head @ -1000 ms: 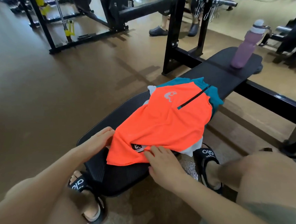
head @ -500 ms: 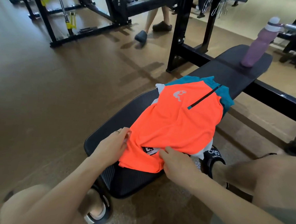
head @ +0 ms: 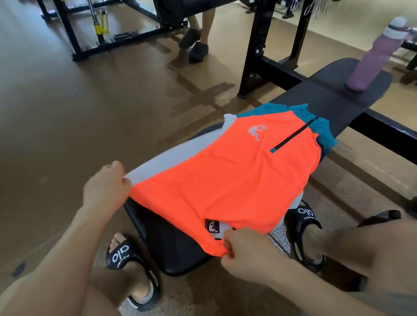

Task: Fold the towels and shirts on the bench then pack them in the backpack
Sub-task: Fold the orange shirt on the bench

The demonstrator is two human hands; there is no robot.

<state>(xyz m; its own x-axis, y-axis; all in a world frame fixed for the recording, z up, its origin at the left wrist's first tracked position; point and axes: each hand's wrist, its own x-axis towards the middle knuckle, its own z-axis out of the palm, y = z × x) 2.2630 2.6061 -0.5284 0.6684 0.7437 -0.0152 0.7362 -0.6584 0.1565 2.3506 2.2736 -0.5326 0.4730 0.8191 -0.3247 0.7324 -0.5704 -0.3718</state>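
- orange jersey (head: 228, 180) lies mid-frame on the bench (head: 173, 248), collar toward upper right.
- left hand (head: 105, 188) pinches the left hem corner, right hand (head: 243, 254) pinches the near hem.
- keep the hem taut and level, then fold toward the collar.
- no backpack in view.

Smooth synthetic cloth shirt (head: 230, 173), ribbed matt bench pad (head: 173, 250), matt plastic bottle (head: 374, 57)
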